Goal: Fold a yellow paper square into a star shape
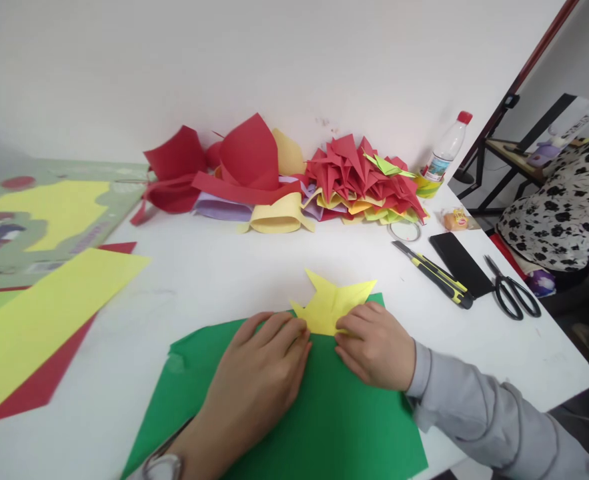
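A yellow folded paper figure (333, 303) with pointed tips lies on a green paper sheet (324, 420) on the white table (214, 267). My left hand (259, 373) rests on the green sheet, fingers stretched forward with their tips pressing the figure's left edge. My right hand (374, 347) is curled, its fingertips pinching the figure's lower right edge.
A pile of red, yellow and purple folded papers (284, 180) lines the wall. Yellow and red sheets (39, 320) lie at left. To the right are a tape roll (404, 231), utility knives (434, 273), a phone (460, 263), scissors (511, 290) and a bottle (447, 150).
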Action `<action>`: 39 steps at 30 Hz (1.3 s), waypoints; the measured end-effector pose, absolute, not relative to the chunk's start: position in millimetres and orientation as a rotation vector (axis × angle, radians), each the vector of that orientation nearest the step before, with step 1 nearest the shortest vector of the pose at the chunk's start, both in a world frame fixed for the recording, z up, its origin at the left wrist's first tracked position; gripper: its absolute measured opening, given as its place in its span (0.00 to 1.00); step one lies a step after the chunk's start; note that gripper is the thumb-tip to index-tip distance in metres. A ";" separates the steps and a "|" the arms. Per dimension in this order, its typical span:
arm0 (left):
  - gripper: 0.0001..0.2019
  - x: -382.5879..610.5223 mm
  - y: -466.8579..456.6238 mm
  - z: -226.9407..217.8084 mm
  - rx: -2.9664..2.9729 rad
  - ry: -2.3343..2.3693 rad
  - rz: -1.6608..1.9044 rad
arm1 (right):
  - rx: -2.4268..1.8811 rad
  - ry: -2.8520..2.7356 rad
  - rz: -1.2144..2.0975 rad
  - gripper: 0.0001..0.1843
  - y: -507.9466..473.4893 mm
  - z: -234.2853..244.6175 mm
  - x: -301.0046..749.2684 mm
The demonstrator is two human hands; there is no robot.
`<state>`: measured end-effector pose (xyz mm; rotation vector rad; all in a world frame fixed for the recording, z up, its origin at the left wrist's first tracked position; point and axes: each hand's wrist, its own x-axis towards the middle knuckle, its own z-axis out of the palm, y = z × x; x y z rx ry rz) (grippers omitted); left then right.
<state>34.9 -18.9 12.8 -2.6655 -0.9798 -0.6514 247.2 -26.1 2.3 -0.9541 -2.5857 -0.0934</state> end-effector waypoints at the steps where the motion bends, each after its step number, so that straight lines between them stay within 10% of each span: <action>1: 0.16 34.0 -18.6 13.5 -2.657 -0.990 -0.654 | -0.948 -2.588 -0.083 0.10 -25.9 1.7 247.8; 39: 0.14 24.4 -15.8 8.9 -2.993 -0.767 -0.685 | -0.990 -2.593 0.133 0.11 -23.1 5.0 263.9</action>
